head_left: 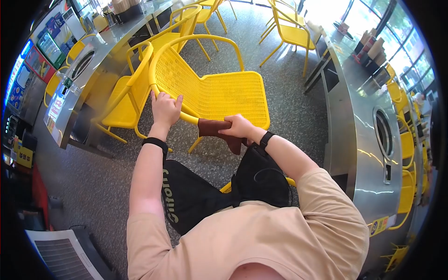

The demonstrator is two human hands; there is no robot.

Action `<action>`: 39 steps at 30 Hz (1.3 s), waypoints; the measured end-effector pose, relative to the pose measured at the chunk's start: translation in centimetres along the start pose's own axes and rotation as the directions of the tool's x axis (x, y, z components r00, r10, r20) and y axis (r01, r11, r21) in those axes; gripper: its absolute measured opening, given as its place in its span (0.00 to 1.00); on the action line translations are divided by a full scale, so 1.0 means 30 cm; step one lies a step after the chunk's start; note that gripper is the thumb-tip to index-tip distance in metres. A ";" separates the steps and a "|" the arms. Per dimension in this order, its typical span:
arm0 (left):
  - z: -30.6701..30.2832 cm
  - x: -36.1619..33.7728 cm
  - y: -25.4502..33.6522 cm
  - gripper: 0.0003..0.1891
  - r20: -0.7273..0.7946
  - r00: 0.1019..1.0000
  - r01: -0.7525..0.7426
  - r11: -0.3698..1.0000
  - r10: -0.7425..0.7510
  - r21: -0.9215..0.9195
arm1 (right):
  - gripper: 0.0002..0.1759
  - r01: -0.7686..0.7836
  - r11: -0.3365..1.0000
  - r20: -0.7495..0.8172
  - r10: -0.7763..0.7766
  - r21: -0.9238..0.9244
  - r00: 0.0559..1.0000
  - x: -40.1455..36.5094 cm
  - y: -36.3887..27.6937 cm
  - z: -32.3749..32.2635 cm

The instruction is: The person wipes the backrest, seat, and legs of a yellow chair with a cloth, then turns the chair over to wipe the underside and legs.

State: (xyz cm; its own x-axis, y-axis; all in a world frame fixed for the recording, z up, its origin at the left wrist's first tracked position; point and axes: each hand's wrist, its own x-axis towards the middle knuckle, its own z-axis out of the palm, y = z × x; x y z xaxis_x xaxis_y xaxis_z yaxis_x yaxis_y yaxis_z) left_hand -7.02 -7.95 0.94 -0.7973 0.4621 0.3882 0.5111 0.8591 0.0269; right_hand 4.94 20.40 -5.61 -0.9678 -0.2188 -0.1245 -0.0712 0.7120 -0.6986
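Observation:
A yellow chair (228,91) with a woven seat and back is tilted in front of my knees. Its tubular frame is gripped near the back's edge by my left hand (165,108), the fingers wrapped round the tube. On the chair's near arm, my right hand (239,127) presses a brown cloth (212,128) around the tube; one end of the cloth hangs below. Black wristbands sit on both wrists. Beneath my hands are my legs in black trousers (196,193).
More yellow chairs (126,100) stand beside the metal table (100,53) on the left. Another metal table (347,112) runs along the right, with a round inset. A yellow chair (294,36) stands further back. A grey vented unit (63,256) is at lower left.

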 end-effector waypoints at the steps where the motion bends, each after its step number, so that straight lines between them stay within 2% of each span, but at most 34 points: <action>1: -0.002 0.001 0.000 0.31 0.000 1.000 0.008 1.000 -0.008 0.003 | 0.28 0.027 1.000 -0.028 -0.027 0.003 0.999 0.007 0.007 -0.005; 4: -0.011 0.001 -0.001 0.29 0.093 0.995 -0.018 0.997 0.025 -0.074 | 0.28 0.079 0.997 -0.082 -0.079 -0.004 0.994 0.026 0.037 -0.018; 7: 0.053 -0.007 0.030 0.26 -0.036 0.987 -0.158 0.986 0.156 -0.057 | 0.28 0.060 0.997 -0.099 -0.064 -0.045 0.993 0.056 0.123 -0.106; 10: 0.026 0.001 0.138 0.27 0.003 0.984 -0.178 0.982 0.178 -0.065 | 0.30 0.015 0.996 -0.029 -0.017 -0.086 0.999 0.055 0.222 -0.193; 14: -0.069 0.045 0.250 0.35 0.288 0.945 -0.141 0.988 0.152 -0.058 | 0.29 -0.001 1.000 -0.109 0.001 0.001 0.994 -0.008 0.297 -0.230; 15: -0.034 0.042 0.246 0.37 0.204 0.963 -0.173 0.984 0.178 -0.040 | 0.29 -0.002 1.000 -0.157 0.005 0.015 0.988 -0.028 0.295 -0.229; 16: -0.031 0.045 0.248 0.38 0.204 0.962 -0.177 0.984 0.179 -0.031 | 0.28 0.052 0.998 -0.256 -0.044 0.024 0.966 -0.039 0.331 -0.209; 18: -0.021 0.065 0.256 0.39 0.203 0.960 -0.193 0.981 0.193 -0.019 | 0.26 0.087 0.990 -0.325 -0.047 0.110 0.945 -0.049 0.391 -0.177; 19: -0.001 0.073 0.253 0.41 0.120 0.968 -0.218 0.976 0.219 -0.018 | 0.23 0.108 0.988 -0.338 -0.066 0.108 0.939 -0.056 0.398 -0.176; 22: 0.011 0.099 0.264 0.39 0.176 0.958 -0.228 0.974 0.226 -0.008 | 0.23 0.134 0.961 -0.332 -0.048 0.241 0.942 -0.058 0.457 -0.154; 23: 0.018 0.105 0.264 0.39 0.122 0.958 -0.261 0.965 0.260 -0.007 | 0.19 0.158 0.950 -0.348 -0.058 0.268 0.936 -0.057 0.486 -0.138; 26: 0.005 0.113 0.272 0.39 0.185 0.952 -0.246 0.969 0.244 -0.008 | 0.16 0.194 0.919 -0.353 -0.066 0.343 0.933 -0.060 0.546 -0.107; 30: 0.016 0.110 0.275 0.40 0.089 0.958 -0.272 0.962 0.274 -0.034 | 0.15 0.218 0.924 -0.383 -0.086 0.315 0.920 -0.061 0.627 -0.059; 34: 0.020 0.110 0.279 0.35 0.096 0.967 -0.232 0.972 0.236 -0.044 | 0.14 0.216 0.921 -0.416 -0.066 0.324 0.907 -0.063 0.700 0.001; 35: 0.020 0.111 0.289 0.31 0.082 0.971 -0.217 0.974 0.223 -0.072 | 0.19 0.172 0.926 -0.395 -0.027 0.337 0.918 -0.066 0.715 0.012; 39: 0.022 0.110 0.303 0.28 0.074 0.974 -0.207 0.976 0.212 -0.072 | 0.16 0.198 0.933 -0.463 -0.039 0.301 0.886 -0.071 0.802 0.077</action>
State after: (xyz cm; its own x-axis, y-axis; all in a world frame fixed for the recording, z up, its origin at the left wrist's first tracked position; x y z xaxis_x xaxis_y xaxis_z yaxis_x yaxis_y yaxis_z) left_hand -5.23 1.54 1.86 -0.6921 0.6490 0.3160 0.6869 0.7267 0.0118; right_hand 5.86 36.48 -23.77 -0.9662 0.0872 0.2428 -0.1854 0.4197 -0.8885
